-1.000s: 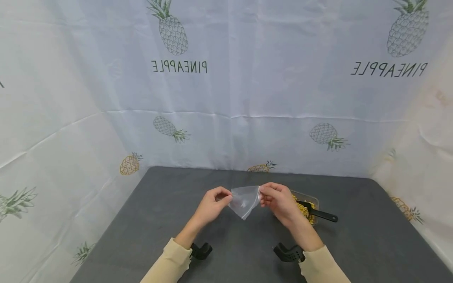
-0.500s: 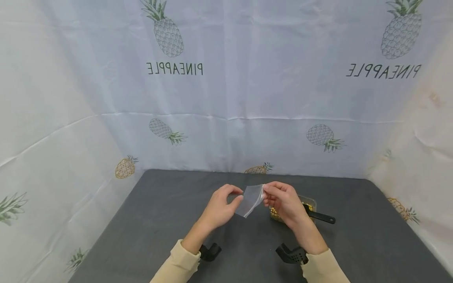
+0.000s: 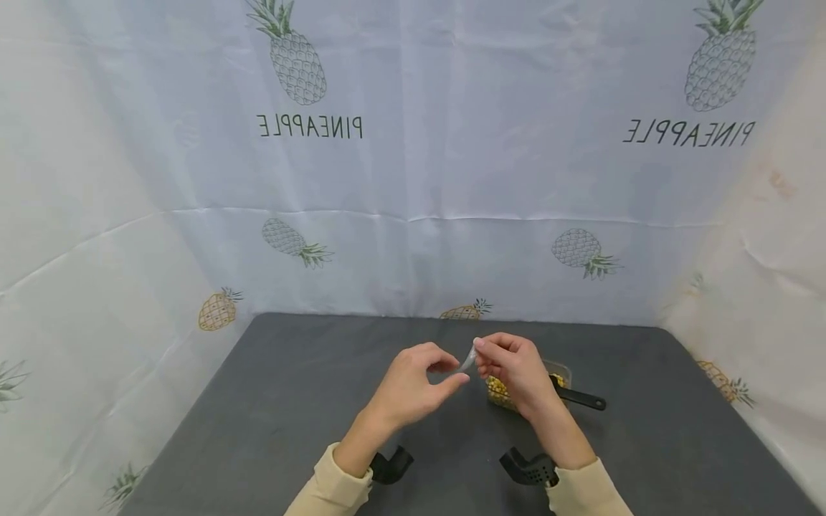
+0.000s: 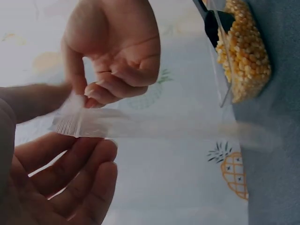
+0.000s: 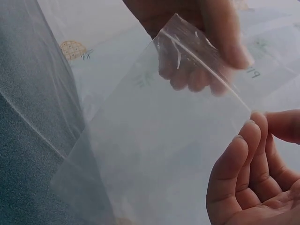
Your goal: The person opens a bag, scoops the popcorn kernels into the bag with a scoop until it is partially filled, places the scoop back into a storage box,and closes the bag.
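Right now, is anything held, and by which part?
The right hand pinches a clear plastic bag at one end of its zip strip; the left hand seems not to grip it.

Right fingers [image 5: 227,164] pinch; left fingers [image 4: 101,180] and thumb [image 4: 42,101] stand apart.

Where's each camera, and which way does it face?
Head: worn on the head, facing forward and down at the table; left hand, right hand and sleeves show.
Left wrist: on that wrist, facing the clear bag and corn kernels; both hands show.
Right wrist: on that wrist, facing the clear bag broadside; both hands show.
Head and left wrist share the corn kernels.
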{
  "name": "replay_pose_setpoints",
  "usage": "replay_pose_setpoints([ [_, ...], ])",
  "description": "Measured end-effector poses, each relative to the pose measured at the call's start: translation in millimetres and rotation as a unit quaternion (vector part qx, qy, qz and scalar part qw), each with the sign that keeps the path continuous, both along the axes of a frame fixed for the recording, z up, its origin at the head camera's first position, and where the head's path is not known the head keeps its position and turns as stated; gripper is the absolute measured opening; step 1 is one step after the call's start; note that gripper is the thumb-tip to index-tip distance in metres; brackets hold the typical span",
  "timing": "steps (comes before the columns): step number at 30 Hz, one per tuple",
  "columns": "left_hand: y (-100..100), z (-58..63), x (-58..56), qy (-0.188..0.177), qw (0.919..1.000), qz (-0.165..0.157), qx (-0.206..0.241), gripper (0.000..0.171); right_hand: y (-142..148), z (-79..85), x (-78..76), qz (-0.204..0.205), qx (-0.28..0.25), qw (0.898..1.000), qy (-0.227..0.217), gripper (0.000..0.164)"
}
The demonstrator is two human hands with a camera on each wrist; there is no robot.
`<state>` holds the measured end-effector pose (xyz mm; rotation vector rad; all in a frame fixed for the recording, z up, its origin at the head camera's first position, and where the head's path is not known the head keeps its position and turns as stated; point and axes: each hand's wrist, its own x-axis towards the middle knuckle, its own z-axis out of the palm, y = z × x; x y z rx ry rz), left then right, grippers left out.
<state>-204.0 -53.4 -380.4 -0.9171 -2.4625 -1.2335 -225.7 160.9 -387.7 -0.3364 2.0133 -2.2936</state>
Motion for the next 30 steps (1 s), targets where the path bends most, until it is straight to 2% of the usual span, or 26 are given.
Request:
replay_pose_setpoints([
  [2, 1, -1.4, 0.1, 0.012, 0.9999, 0.006, -0.003, 0.010, -2, 0.1, 0.6, -0.006, 0.006, 1.000, -0.004, 0.016],
  [5, 1, -3.2, -0.1, 0.009, 0.9999, 0.014, 0.004, 0.009, -4, 0.0, 1.0, -0.011, 0.012, 1.000, -0.007, 0.018],
  [9, 0, -5.1, -1.1, -0.036, 0.9985, 0.014, 0.038, 0.010, -6, -0.1, 1.0, -0.012, 0.021, 1.000, -0.004, 0.022],
  [12, 0, -5.9, -3.6, -0.076, 0.9946, 0.013, 0.070, 0.009, -6, 0.4, 1.1, -0.011, 0.031, 0.999, 0.000, 0.025],
  [16, -1, -5.5, -7.1, -0.107, 0.9893, 0.019, 0.097, 0.013, -7, 1.2, 1.9, -0.001, 0.070, 0.997, 0.015, 0.028],
  [23, 0, -3.6, -9.2, -0.116, 0.9858, 0.037, 0.116, 0.011, -12, 2.4, 5.8, 0.014, 0.142, 0.988, 0.051, 0.029],
  [30, 4, -8.7, -11.2, -0.133, 0.9828, 0.041, 0.122, 0.011, -12, 2.7, 7.2, 0.008, 0.155, 0.986, 0.063, 0.029],
])
